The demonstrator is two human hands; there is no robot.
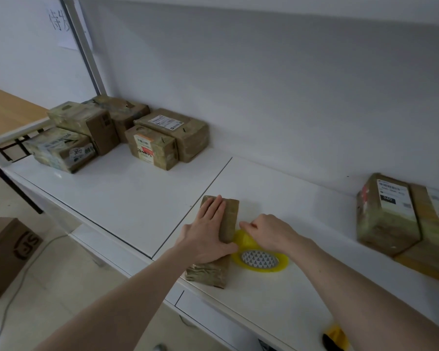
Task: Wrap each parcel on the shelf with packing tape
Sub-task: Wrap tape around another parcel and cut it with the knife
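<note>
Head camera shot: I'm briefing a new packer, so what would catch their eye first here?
The two hands at the white shelf's front edge: the left hand lies flat on a small brown taped parcel, while the right hand pulls yellowish tape from a translucent yellow tape roll beside it. Next, the cluster of brown wrapped parcels far left.

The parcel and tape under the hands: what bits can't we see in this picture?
Head view:
- Parcel: the left hand lies flat over its top.
- Tape roll: the right hand hides its far side, and where the tape end sits.
- Right boxes: the picture edge cuts them off.
- Labels on the far parcels: print too small to read.
</note>
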